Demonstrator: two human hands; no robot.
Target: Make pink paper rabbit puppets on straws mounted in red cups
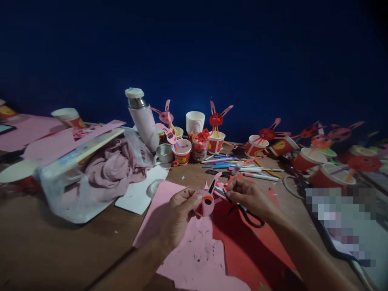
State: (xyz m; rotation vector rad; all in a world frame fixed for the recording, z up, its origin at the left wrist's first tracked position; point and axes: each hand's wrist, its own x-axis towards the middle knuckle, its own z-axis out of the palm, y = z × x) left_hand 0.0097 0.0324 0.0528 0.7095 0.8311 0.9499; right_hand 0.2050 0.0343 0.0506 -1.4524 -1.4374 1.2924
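My left hand (178,212) pinches a small pink paper cutout face (206,203) with pointed ears and a dark mouth. My right hand (248,196) is closed beside it, fingertips at the cutout's right edge on something small that I cannot make out. Black scissors (250,216) lie under my right hand on a red paper sheet (242,242). A pink paper sheet (194,250) lies under my left hand on the wooden table (60,246).
Behind stand a white thermos (142,117), a stack of white cups (195,121), red paper cups with rabbit-like faces (216,137) and scattered pens (230,161). At left a plastic bag with pink cloth (100,173). A blurred patch (342,218) is at right.
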